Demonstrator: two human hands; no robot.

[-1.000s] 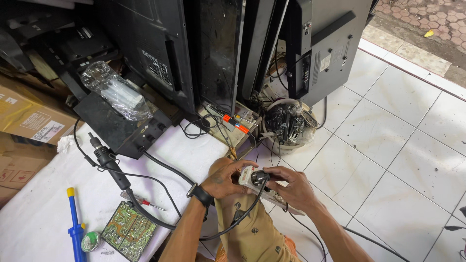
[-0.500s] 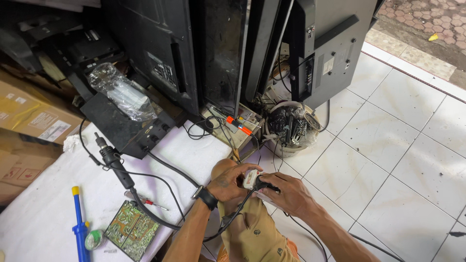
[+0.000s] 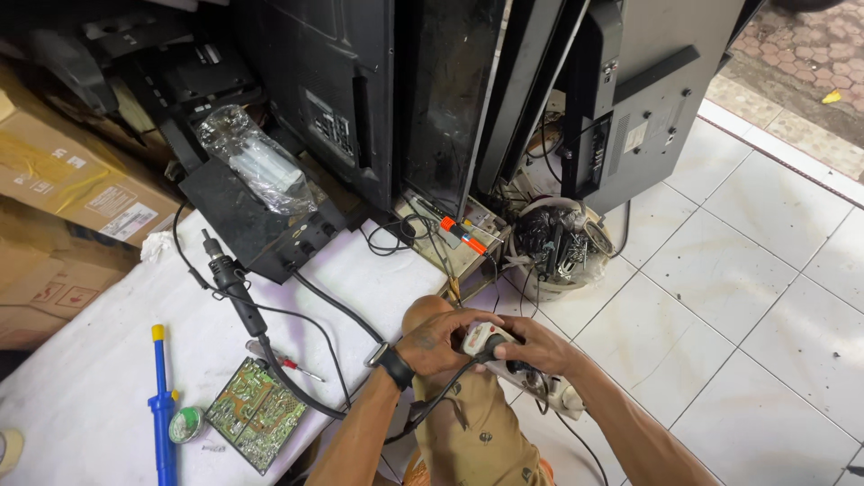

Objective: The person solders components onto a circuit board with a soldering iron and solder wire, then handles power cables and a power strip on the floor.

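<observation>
My left hand (image 3: 439, 340) and my right hand (image 3: 533, 345) meet over my knee, both closed on a white power strip (image 3: 562, 393) with a black plug and cable (image 3: 490, 356) at its near end. A black watch sits on my left wrist. The cable runs down left of my knee. The strip's far end rests by the tiled floor.
A white work surface (image 3: 108, 387) holds a green circuit board (image 3: 256, 412), a blue desoldering pump (image 3: 162, 405), a hot-air handle (image 3: 229, 279) and a small screwdriver (image 3: 286, 362). Black flat-screen sets (image 3: 360, 99) stand behind. A basket of cables (image 3: 556, 243) sits on the tiles. Cardboard boxes (image 3: 63, 180) are at left.
The view has drifted slightly. My hands stay together on the power strip and plug, shifting a little to the right.
</observation>
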